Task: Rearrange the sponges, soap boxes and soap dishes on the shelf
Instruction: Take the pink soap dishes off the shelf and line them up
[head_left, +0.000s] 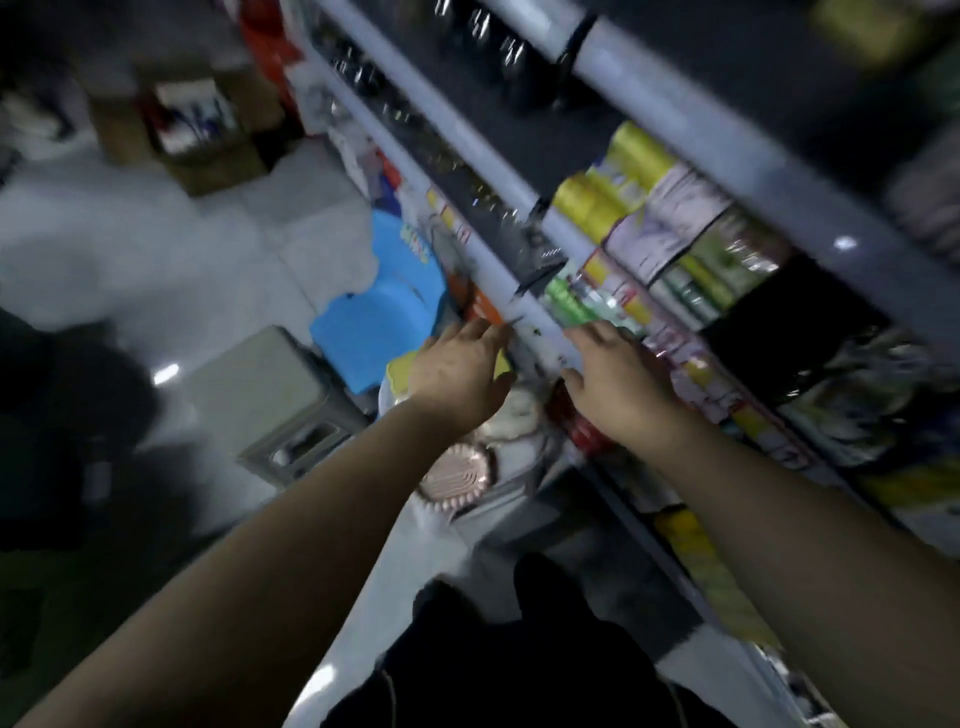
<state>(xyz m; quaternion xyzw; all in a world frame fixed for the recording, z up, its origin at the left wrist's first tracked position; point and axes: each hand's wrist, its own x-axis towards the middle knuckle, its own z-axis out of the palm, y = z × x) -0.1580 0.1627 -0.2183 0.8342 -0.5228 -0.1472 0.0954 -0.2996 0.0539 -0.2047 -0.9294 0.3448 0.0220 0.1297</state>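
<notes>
The picture is blurred by motion. My left hand (460, 364) hangs in front of the white shelf edge (498, 275) with its fingers spread and nothing in it. My right hand (618, 379) reaches over that edge with the fingers apart, resting on a row of green and yellow packets (582, 301). Below my left wrist lies a pink ribbed soap dish (457, 475) on a pile of goods. Yellow-green sponge packs (597, 202) stand on the shelf above.
A blue plastic stool (384, 312) and a grey stool (275, 395) stand on the pale tiled floor to the left. Cardboard boxes (192, 135) sit at the far left. Dark shelves with packed goods run diagonally across the right side.
</notes>
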